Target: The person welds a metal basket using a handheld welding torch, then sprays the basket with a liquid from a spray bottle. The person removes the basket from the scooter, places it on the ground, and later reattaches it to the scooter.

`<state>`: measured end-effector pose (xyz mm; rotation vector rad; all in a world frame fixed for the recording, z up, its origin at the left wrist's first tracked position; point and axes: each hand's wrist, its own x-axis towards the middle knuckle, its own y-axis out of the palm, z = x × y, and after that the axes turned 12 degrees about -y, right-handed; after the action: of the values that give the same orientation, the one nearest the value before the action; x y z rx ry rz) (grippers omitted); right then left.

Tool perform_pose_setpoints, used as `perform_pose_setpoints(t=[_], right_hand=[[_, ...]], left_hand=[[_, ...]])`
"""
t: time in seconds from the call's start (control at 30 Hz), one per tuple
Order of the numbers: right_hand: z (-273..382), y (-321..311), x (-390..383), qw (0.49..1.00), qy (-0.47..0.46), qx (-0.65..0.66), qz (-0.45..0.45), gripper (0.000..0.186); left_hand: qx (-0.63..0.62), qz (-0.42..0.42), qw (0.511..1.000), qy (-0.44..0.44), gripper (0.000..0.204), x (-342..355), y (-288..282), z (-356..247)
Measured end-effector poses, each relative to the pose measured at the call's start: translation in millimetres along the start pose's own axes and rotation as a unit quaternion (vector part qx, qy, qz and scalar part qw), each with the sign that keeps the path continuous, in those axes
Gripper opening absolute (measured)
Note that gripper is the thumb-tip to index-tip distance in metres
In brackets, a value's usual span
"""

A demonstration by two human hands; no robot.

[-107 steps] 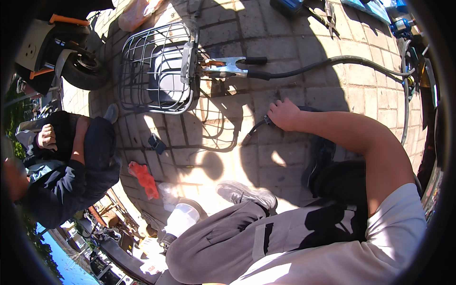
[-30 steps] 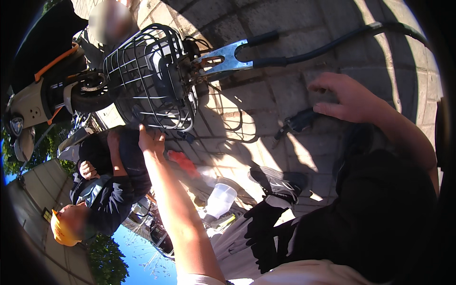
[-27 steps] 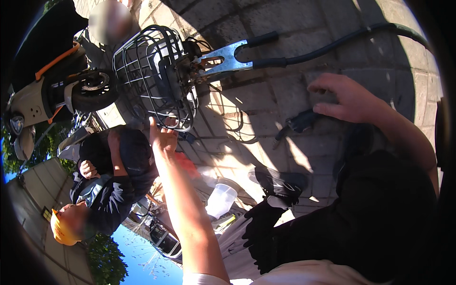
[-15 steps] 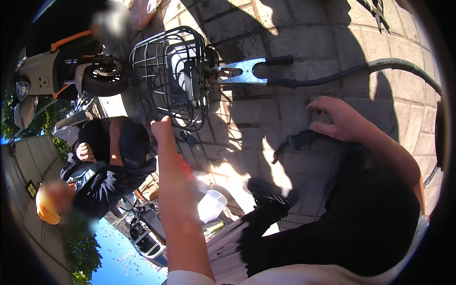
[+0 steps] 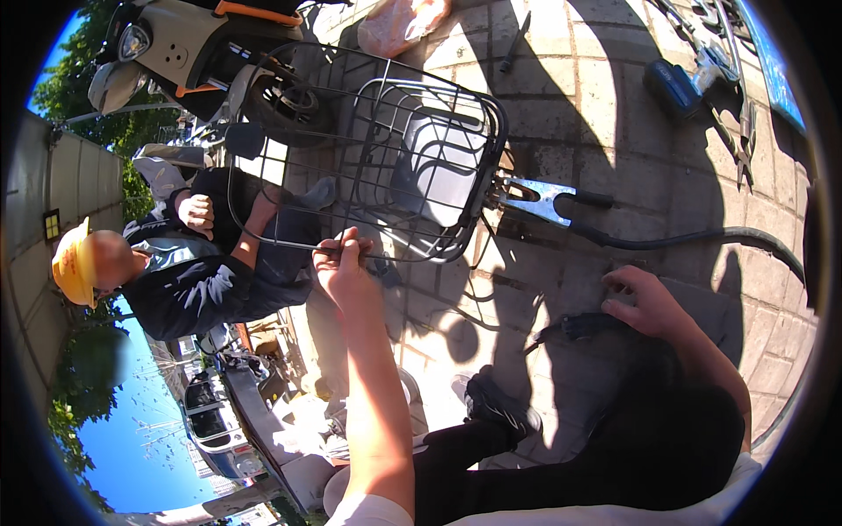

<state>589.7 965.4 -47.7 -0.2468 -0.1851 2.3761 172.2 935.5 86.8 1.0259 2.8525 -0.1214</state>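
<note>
A black wire basket (image 5: 419, 96) tilts up in front of me, with a grey plate (image 5: 443, 162) showing through its bars. It joins a bare silver metal fork with two prongs (image 5: 545, 203). My left hand (image 5: 344, 267) reaches out and pinches the near rim of the basket. A black cable or hose (image 5: 653, 240) runs from one prong toward the right. My right hand (image 5: 645, 302) hangs over the shaded paving, its fingers loosely bent and apart, with nothing in them. Just left of it lies a small dark object (image 5: 574, 327), its kind unclear.
A person in a yellow cap (image 5: 74, 263) squats at the left, beyond the basket. Behind stands a beige scooter (image 5: 180, 44) with orange trim. At the upper right lie a blue-and-black power tool (image 5: 675, 88) and pliers (image 5: 744, 153) on the paving. My shoe (image 5: 500, 408) is below.
The basket now stands higher, its open end swung up toward the squatting person, with my left hand on its rim. My view has shifted; the tools show more. My right hand keeps its pose.
</note>
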Motion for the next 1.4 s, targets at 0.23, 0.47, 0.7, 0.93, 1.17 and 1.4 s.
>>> perform_pose_setpoints(t=[0.23,0.47,0.7,0.93,1.17,1.4], right_hand=[[0,2,-4,1.000,-0.020,-0.006,-0.010,0.040],[-1,-3,11,0.988,-0.075,-0.119,-0.062,0.044],[-19,-2,35,0.957,-0.108,-0.245,-0.109,0.069],[-41,0,112,0.892,-0.094,-0.436,-0.073,0.102],[-54,15,137,0.907,-0.002,-0.419,-0.032,0.099],[-48,10,130,0.895,0.008,-0.446,0.011,0.072]], left_hand=[[0.029,0.017,0.999,0.024,0.019,-1,-7,2],[0.208,-0.065,0.972,-0.089,0.060,48,-29,-7],[0.244,0.006,0.933,-0.264,0.071,30,-40,54],[-0.135,0.050,0.897,-0.417,0.027,1,-11,114],[0.254,-0.084,0.957,-0.110,0.054,-17,5,122],[0.719,0.039,0.643,0.262,0.081,-22,32,109]])
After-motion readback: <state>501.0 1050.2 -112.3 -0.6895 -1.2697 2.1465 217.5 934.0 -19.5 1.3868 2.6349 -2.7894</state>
